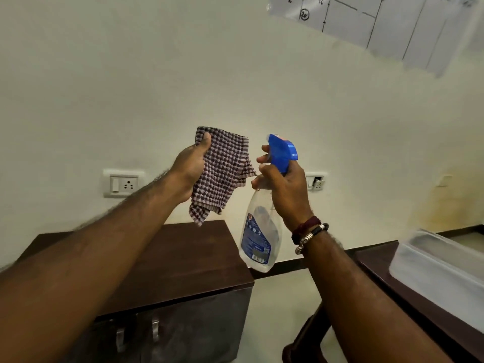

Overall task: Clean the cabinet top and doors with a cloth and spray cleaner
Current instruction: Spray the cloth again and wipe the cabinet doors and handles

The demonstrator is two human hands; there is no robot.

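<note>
My left hand (190,170) holds a folded brown-and-white checked cloth (222,174) up in front of the wall, thumb across its top corner. My right hand (284,189) grips the neck of a clear spray bottle (258,239) with a blue trigger head (282,151); its nozzle points left at the cloth, a short gap away. Both are raised above the dark brown cabinet top (188,260). Below its front edge the cabinet doors (183,334) show two metal handles (155,328).
A cream wall stands behind, with a socket (123,183) at left and another socket (315,182) behind my right hand. At right, a dark counter (419,292) carries a translucent plastic container (440,268). A drawn paper sheet (392,24) hangs top right.
</note>
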